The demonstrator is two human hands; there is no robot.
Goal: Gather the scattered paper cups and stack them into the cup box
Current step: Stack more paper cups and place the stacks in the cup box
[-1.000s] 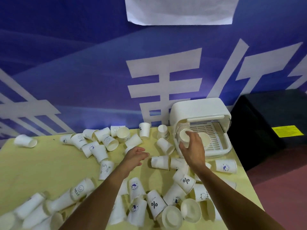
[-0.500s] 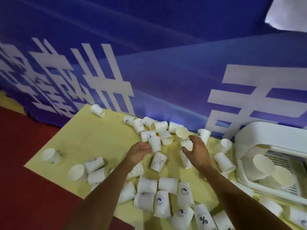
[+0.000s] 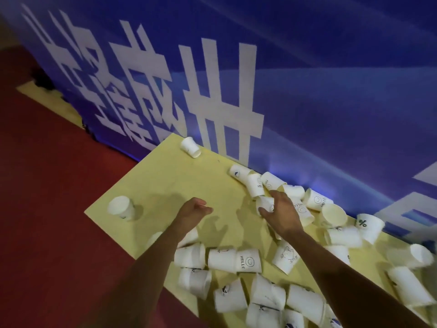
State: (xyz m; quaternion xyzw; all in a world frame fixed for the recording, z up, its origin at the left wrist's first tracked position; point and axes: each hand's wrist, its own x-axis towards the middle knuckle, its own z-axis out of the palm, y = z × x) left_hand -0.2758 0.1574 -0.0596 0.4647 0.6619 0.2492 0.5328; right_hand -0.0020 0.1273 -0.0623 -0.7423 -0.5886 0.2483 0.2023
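Several white paper cups lie scattered over the yellow table (image 3: 165,185). My right hand (image 3: 281,214) reaches into the far cluster and its fingers curl round one small cup (image 3: 264,204). My left hand (image 3: 194,209) hovers over bare table to the left, fingers loosely curled, holding nothing. A cup marked HELLO (image 3: 247,261) lies on its side between my forearms. One cup (image 3: 121,208) stands alone near the left edge and another (image 3: 190,147) lies at the far corner. The cup box is out of view.
A blue banner with white characters (image 3: 212,91) hangs right behind the table. Red floor (image 3: 59,185) lies off the table's left edge. More cups crowd the near right part (image 3: 305,301) of the table.
The view has swung left, so the cup box has left the frame. My right hand moved left into the far cups and closed on one. My left hand stays empty.
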